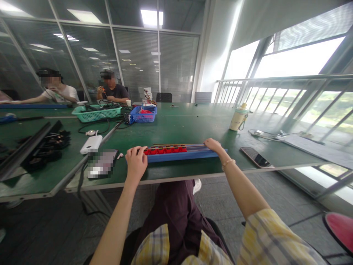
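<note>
1. From my remote post, I see a yellow plaid fabric shirt (157, 246), crossed by grey and whitish bands.
2. Its wide right sleeve (271, 233) ends near the elbow.
3. I make out a slim, pale bracelet (227, 162), seemingly beaded, below the right hand (213, 144).
4. I see creased, dark plum fabric trousers (175, 211).
5. One white shoe (197, 186) shows, partly hidden.

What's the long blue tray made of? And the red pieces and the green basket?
Long blue tray: probably smooth, fairly matt plastic; its colour is even.
Red pieces: likely plastic, bright red; too small to tell the finish.
Green basket: almost surely matt plastic, with neat rows of moulded-looking holes.
</note>
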The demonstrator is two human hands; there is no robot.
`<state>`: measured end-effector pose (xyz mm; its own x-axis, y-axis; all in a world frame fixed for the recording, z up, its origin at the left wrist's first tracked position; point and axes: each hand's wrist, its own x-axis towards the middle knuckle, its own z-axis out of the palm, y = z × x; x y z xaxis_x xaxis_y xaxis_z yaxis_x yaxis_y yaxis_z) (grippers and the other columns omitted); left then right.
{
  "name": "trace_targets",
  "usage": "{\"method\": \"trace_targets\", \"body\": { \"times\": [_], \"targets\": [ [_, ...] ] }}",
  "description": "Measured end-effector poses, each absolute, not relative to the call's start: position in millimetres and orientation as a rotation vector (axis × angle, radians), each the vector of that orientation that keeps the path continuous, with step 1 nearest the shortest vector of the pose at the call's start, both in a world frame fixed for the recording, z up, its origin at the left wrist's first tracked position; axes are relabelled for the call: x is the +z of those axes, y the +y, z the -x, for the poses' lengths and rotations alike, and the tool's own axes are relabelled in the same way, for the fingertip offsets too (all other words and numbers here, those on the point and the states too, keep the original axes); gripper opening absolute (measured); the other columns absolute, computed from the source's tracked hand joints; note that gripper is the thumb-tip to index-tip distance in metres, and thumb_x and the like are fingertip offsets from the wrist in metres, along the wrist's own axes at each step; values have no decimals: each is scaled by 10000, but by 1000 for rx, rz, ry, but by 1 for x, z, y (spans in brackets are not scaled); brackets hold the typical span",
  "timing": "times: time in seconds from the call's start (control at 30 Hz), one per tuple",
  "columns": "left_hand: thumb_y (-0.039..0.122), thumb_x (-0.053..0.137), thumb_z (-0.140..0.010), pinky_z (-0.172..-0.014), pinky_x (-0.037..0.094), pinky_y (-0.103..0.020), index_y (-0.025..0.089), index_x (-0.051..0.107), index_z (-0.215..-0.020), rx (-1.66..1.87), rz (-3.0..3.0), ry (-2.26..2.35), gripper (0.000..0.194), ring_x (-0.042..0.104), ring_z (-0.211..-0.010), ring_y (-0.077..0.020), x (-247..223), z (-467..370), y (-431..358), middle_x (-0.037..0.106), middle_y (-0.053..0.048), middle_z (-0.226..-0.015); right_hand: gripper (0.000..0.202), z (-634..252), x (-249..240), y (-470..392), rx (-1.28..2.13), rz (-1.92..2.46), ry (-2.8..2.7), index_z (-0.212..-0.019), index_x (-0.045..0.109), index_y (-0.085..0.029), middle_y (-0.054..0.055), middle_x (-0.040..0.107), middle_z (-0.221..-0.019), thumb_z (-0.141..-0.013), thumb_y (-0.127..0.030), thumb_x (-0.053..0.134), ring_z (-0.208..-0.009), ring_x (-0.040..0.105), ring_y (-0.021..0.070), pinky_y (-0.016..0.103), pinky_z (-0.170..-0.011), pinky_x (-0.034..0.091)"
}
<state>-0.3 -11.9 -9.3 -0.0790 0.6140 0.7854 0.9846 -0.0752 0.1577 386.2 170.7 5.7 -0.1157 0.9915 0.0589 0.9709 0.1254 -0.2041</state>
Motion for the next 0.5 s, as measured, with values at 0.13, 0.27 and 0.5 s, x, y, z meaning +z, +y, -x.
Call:
{"method": "trace_targets", "body": {
  "times": [0.13, 0.27, 0.5],
  "targets": [
    [180, 452, -915, -939, 408, -423, 213, 695, -1161, -1025, 1723, -1715, 348, 467, -1093, -289, -9, 0, -12, 628, -110, -1143, 379, -386, 3, 173, 130, 1963, -2241, -1098, 782, -277, 80, 734, -1183, -934, -284, 441, -1159, 648, 273, 343, -977, 486],
    [180, 452, -916, -945, 409, -425, 214, 694, -1164, -1026, 1725, -1719, 348, 465, -1096, -288, -9, 1, -13, 628, -109, -1142, 431, -387, 0, 177, 97, 1962, -2279, -1148, 765, -280, 78, 685, -1292, -946, -242, 386, -1182, 636, 285, 386, -1000, 481],
    [183, 446, -916, -946, 412, -432, 215, 694, -1165, -1028, 1728, -1728, 353, 467, -1097, -291, -8, 0, -13, 626, -109, -1150, 444, -389, -4, 182, 70, 1977, -2305, -1172, 756, -282, 93, 679, -1299, -958, -244, 369, -1188, 635, 298, 405, -1007, 476]
  ]
}}
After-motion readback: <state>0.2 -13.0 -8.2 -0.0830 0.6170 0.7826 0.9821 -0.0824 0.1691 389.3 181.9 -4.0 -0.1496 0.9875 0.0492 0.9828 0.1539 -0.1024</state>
